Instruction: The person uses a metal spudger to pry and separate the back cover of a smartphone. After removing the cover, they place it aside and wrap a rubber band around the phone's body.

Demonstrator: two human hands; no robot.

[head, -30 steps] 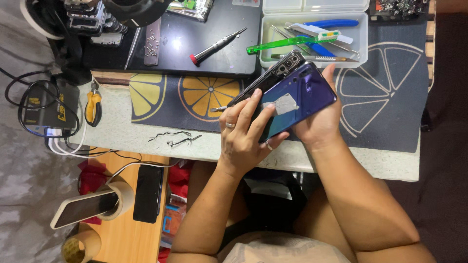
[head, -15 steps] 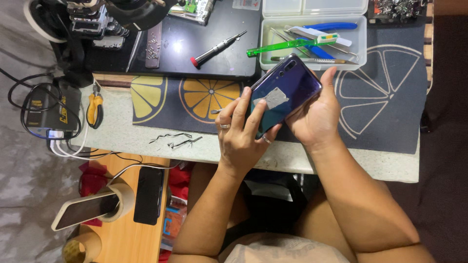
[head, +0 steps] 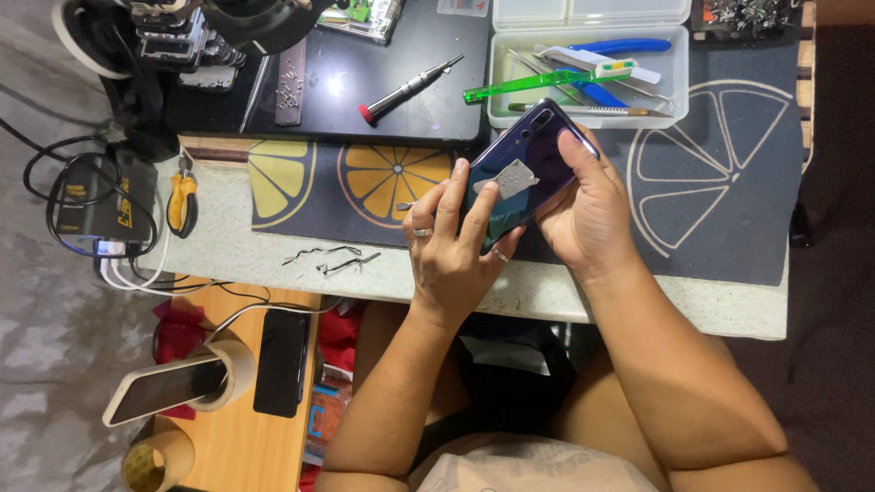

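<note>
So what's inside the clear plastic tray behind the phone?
The tray holds blue-handled pliers, a green tool, tweezers and a white tool. The phone covers its near edge, so anything there is hidden.

At frame centre a glossy phone (head: 529,169) is shading from deep blue to purple, wearing a grey patch. Under it the dark mat (head: 729,200) is showing orange, yellow and white-outlined citrus slices. In the upper right, the clear tray (head: 679,82) is displaying a green tool (head: 519,87) and blue-handled pliers (head: 620,46). Centre left, yellow-handled pliers (head: 181,202) are lying.
</note>
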